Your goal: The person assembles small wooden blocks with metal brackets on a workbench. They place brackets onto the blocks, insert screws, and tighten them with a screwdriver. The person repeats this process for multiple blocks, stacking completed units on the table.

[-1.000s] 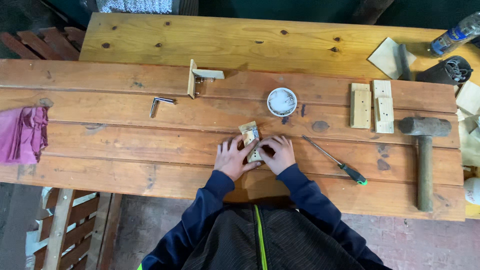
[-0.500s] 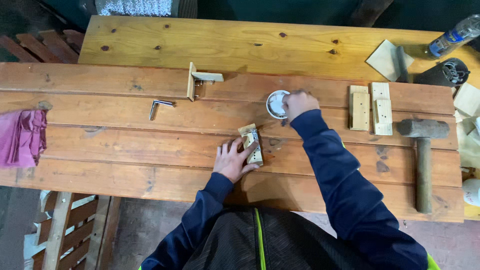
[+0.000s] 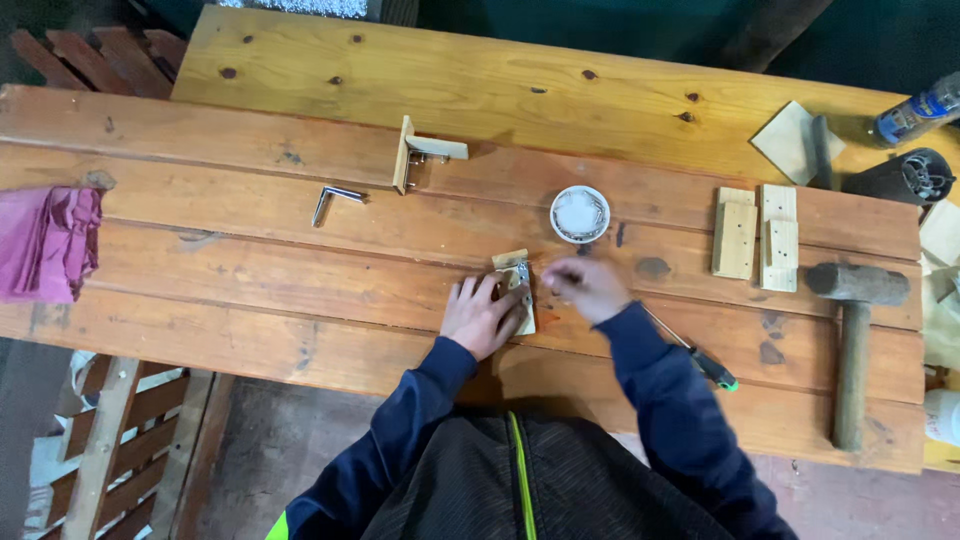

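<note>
1. My left hand (image 3: 483,318) pressed flat on the wood block (image 3: 518,296), mid-bench.
2. My right hand (image 3: 588,288), blurred beside it; I could not tell its grip.
3. Round dish (image 3: 579,214) lay just beyond.

Reddish plank workbench (image 3: 250,270) abutting paler pine tabletop (image 3: 480,80); slatted wooden pallet (image 3: 110,450) below on grey concrete floor (image 3: 270,450); dark backdrop.
</note>
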